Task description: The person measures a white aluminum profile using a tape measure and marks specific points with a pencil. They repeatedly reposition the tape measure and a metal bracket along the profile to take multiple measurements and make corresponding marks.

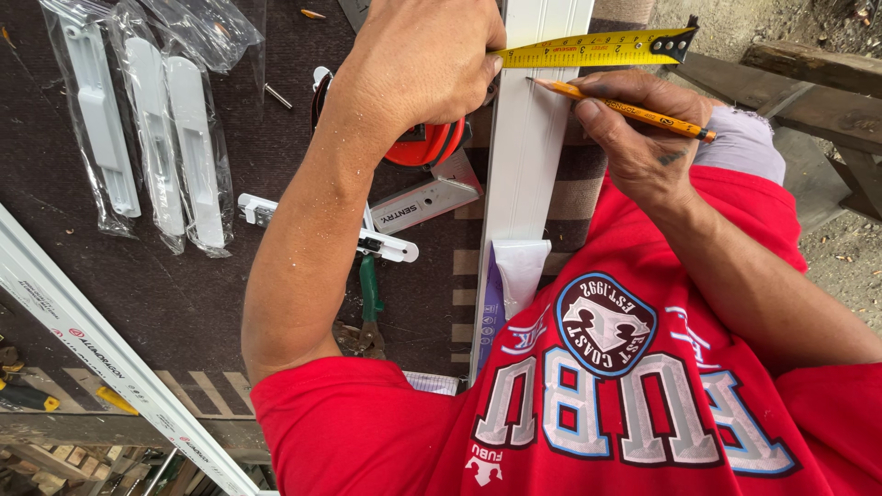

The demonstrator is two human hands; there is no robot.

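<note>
left hand (pixel 418 69): I see it clamping yellow tape measure (pixel 597 46) on white profile (pixel 528 156), frame top
right hand (pixel 638 138): pinches pencil (pixel 625 110), tip on profile
risk: tape could slip, mark lands off

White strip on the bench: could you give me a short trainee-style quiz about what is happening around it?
1. True or false: the right hand holds an orange pencil with its tip on the white strip.
2. Which hand presses the yellow tape measure across the strip? A: left hand. B: right hand.
3. Fill in: the three white parts on the left lie in clear plastic ____.

Key: 1 true; 2 A; 3 bags.
</note>
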